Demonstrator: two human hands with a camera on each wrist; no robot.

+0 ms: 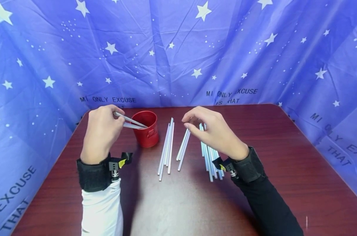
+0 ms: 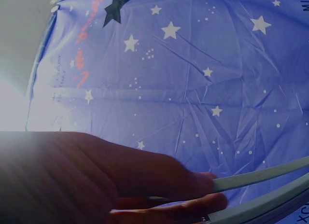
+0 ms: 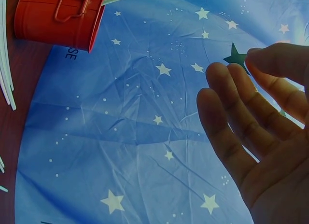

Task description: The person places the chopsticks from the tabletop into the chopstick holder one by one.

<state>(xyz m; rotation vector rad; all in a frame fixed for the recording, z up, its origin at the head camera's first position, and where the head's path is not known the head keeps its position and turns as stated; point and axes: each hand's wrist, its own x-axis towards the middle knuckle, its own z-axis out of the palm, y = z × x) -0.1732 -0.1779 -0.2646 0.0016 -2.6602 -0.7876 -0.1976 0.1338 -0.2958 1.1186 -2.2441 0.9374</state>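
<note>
Head view: two straws are pinched by the left hand, long axes pointing right into the red cup near the tabletop's far edge; the right hand hovers, loosely curled, empty.

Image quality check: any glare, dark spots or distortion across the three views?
Head view: evenly lit and sharp, table edges bowed by the wide lens. Left wrist view: blown-out glare at the left edge, left hand backlit and dark, its sticks soft. Right wrist view: tilted, right hand close and shadowed, red cup clear.
</note>
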